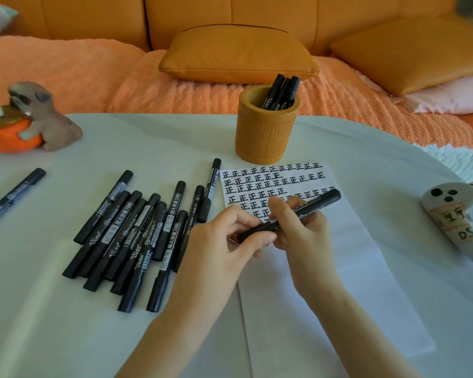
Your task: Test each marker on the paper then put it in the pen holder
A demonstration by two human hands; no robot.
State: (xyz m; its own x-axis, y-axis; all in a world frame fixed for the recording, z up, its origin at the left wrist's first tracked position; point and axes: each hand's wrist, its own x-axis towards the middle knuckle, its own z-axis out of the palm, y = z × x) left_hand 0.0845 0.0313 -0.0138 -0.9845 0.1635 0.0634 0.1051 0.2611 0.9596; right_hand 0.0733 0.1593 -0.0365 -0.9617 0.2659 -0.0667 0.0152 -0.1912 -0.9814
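- Black plastic marker (320, 199): left hand (221, 238) pinches one end, right hand (302, 230) grips barrel.
- White paper sheet (355, 257): beneath fingers (245, 221).
- Ochre cylindrical pen holder (262, 135): beyond fingers.

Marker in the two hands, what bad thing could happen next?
1. The left hand and right hand both grip the marker over the paper. If its cap pulls off with a jerk, ink might land on fingers or the white table.
2. The pile of loose markers lies right beside the left hand. A nudge could roll some, or a tested one could get mixed in with them.
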